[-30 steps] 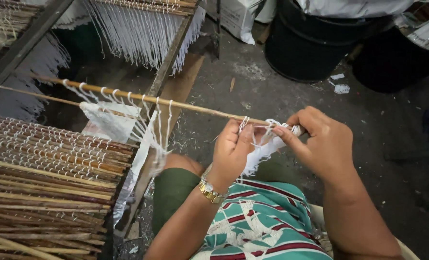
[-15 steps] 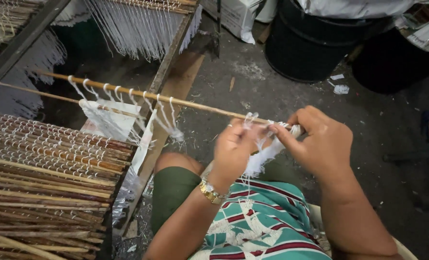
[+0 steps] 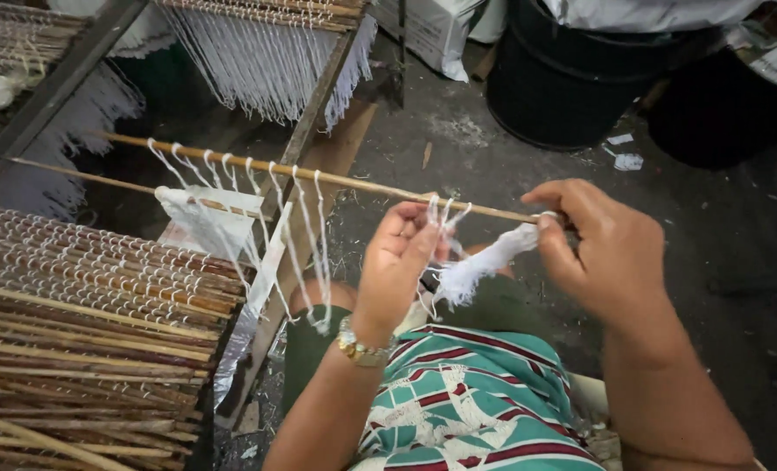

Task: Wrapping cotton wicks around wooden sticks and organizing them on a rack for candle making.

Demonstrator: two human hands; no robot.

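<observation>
A thin wooden stick runs from the upper left to my right hand, which pinches its near end together with a bundle of white string. Several white string loops hang from the stick's left part. My left hand, with a gold wristwatch, grips short strings looped over the stick just left of the right hand.
A stack of bamboo sticks wound with string lies at the left. A rack with hanging white strings stands above. A black barrel and a white sack sit on the concrete floor beyond.
My hands drew slightly apart along the stick; the left hand slid left working a new loop, and the white bundle now shows between the hands.
</observation>
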